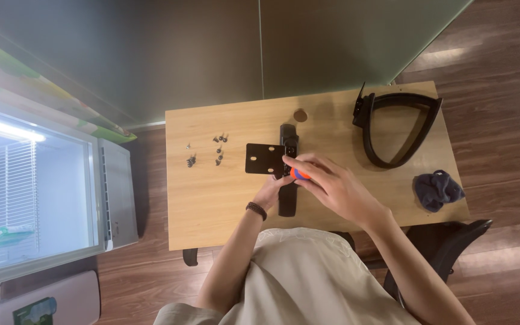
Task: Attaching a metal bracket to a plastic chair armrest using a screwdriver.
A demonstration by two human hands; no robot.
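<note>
Table: small wooden table [212, 198], seen from above; the person sits at its near edge.
Right hand: right hand [332, 183] reaches in from the right, fingers curled together around an orange-and-blue tool handle [299, 174]; only a small part of the handle shows between the fingers.
Left hand: left hand [272, 189] lies mostly under the right hand, a dark beaded bracelet [256, 210] on its wrist; cannot tell whether its fingers are closed on anything.
Bracket: long black bracket [288, 171] lies lengthwise, running away from the person; its middle is covered by both hands, its far end shows beyond the fingertips, its near end shows below the left hand.
Plate: flat black plate [264, 159] with small holes, just left of the bracket and touching it; the right fingertips end at its right edge.
Screws: loose dark screws [206, 150] scattered left of the plate, well apart from both hands.
Strap: black curved strap loop [398, 129] at the far right of the table, apart from the hands.
Cloth: dark crumpled cloth [437, 189] near the right edge, right of the right forearm.
</note>
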